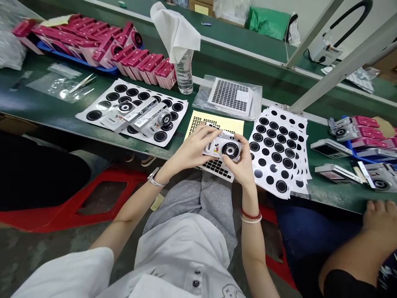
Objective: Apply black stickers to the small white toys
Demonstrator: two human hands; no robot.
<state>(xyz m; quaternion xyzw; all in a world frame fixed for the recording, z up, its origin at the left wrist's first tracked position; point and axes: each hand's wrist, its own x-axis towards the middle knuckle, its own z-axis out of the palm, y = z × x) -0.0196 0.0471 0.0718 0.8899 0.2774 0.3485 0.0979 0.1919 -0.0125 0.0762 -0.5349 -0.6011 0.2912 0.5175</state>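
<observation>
A white compact camera [218, 148] with a cartoon mouse print and a round black lens is held up at the bench edge. My left hand [194, 145] grips its left end. On the other end, my right hand [243, 161] closes round the camera with the thumb close below the lens. Beneath the hands lie a yellow sticker sheet [192, 124] and a white sheet of black squares [218, 169]. To the left, several silver cameras [151, 120] rest on a sheet of round black stickers [101, 105]. More round-sticker sheets [276, 145] are stacked at the right.
Pink cameras [105, 49] crowd a blue tray [58, 51] at the back left. A water bottle [185, 74] with a white cloth stands behind. Tweezers [81, 84] lie on plastic bags. At the right are more cameras [331, 148], a metal post [338, 68] and another person's hand [380, 217].
</observation>
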